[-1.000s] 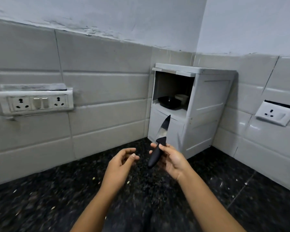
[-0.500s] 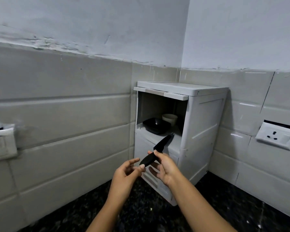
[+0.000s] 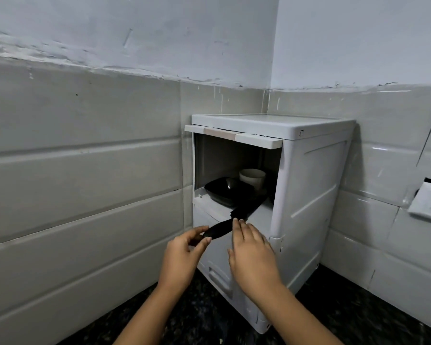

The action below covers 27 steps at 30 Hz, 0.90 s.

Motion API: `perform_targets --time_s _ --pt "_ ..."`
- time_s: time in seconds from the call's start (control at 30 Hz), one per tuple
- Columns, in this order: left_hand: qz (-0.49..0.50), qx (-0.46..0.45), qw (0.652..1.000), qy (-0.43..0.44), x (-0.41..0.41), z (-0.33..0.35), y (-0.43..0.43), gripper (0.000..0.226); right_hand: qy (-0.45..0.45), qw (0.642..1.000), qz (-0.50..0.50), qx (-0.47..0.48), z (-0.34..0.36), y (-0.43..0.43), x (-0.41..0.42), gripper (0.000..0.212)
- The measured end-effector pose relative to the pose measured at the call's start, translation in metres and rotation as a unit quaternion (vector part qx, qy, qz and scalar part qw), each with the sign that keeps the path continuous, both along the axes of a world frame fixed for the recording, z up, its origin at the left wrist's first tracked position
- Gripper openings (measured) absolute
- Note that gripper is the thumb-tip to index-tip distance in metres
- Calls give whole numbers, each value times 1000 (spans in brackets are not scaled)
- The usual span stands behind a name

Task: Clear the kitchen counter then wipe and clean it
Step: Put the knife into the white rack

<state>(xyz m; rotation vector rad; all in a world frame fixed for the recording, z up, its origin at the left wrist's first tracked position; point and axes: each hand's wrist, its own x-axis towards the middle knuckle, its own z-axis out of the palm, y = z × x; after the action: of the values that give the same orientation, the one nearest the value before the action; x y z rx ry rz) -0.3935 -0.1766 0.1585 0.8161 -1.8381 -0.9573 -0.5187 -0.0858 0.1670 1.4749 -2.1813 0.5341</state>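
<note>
You have a black knife [image 3: 230, 221] held between both hands in front of the white storage cabinet [image 3: 309, 185]. Its dark handle runs from your left grip up and to the right, and its blade end reaches over the sill of the cabinet's open upper compartment, where it blurs into the dark things inside. Your left hand [image 3: 182, 257] has thumb and fingers pinched together on the butt of the handle. Your right hand [image 3: 253, 255] lies just right of it, fingers stretched flat with the tips touching the handle near the blade; whether that grip is closed around the knife or only resting on it, you cannot tell from here.

Just beyond the blade, inside the compartment, sits a black dish [image 3: 220, 192], and behind and to the right of it a white cup [image 3: 252, 176]. The cabinet's lid flap [image 3: 233, 135] juts out above the opening. Below your hands the cabinet front shows a closed lower section with a recessed pull.

The cabinet stands on the dark speckled bench [image 3: 358, 310], tucked into the corner of the tiled wall [image 3: 85, 170]. Well off to the right of your right grip, a white wall socket [image 3: 428, 205] shows at the frame edge.
</note>
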Motion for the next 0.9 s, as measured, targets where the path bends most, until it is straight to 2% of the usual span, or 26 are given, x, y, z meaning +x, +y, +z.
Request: perform_targets --time_s 0.07,0.13,0.27,0.33,0.4,0.47,0.67,0.9 --pt "0 -34 999 -21 -13 2 -8 26 14 997 -17 72 0 -9 -8 79" --pt "-4 -85 995 -59 -21 2 -12 30 15 987 -39 152 -3 -11 -12 79" --pt "51 -305 939 -153 -18 -13 -20 45 43 985 -52 158 -9 -13 -14 81" --pt "48 -358 914 -184 -15 -21 -24 54 36 989 -53 132 -13 -15 -18 92" --pt "24 -366 905 -217 -16 -23 -32 72 19 994 -30 100 -16 -16 -20 95" --pt "-6 -381 889 -254 -21 -18 -42 84 30 992 -41 118 -19 -18 -21 94" --pt "-115 -372 867 -310 -44 2 -64 86 10 991 -48 127 -23 -19 -20 95" --pt "-118 -354 862 -342 -66 4 -66 94 15 994 -39 97 -23 -20 -23 94"
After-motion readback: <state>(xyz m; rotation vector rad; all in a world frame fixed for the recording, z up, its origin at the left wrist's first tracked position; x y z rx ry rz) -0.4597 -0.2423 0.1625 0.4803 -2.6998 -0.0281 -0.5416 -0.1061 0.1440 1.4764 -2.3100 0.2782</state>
